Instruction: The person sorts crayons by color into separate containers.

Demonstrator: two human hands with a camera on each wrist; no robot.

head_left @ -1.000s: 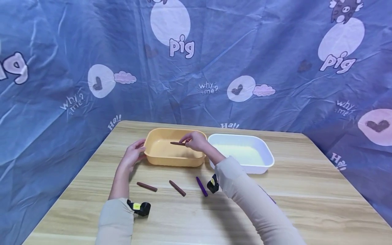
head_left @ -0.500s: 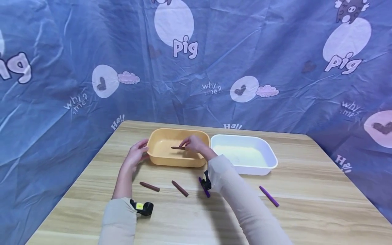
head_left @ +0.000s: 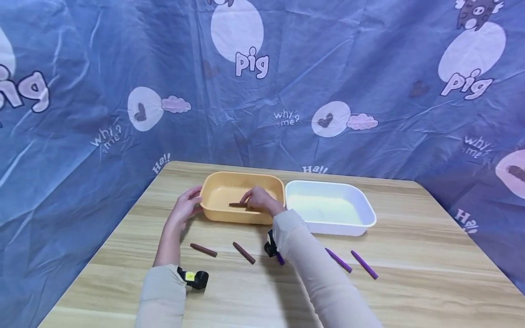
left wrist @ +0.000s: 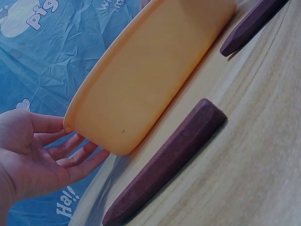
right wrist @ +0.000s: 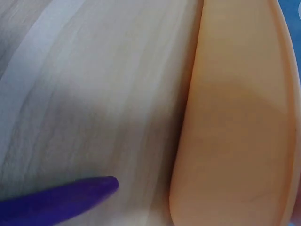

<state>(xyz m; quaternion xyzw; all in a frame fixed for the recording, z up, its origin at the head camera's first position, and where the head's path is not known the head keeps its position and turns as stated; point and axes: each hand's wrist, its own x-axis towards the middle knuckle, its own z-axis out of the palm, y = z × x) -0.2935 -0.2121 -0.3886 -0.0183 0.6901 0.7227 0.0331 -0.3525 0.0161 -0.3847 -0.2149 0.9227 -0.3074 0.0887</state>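
Note:
Within the yellow-orange plastic tray, my right hand pinches a brown crayon, low near the floor; whether it touches there I cannot tell. My left hand touches the tray's left end. In the left wrist view its fairly straight fingers lie against the outer wall, thumb at the rim. Two more brown crayons, one at left and one at centre, lie on the table before the tray. The right wrist view shows a purple crayon and the tray's outer wall; the right hand is mostly hidden there.
A white tray stands right beside the yellow-orange one. Two purple crayons, one nearer and one farther right, lie on the wooden table. A patterned blue cloth hangs behind.
My right hand has lowered the brown crayon deeper into the yellow-orange tray. The left hand stays at the tray's end. The view has turned slightly right, and more purple crayons show beside the right sleeve.

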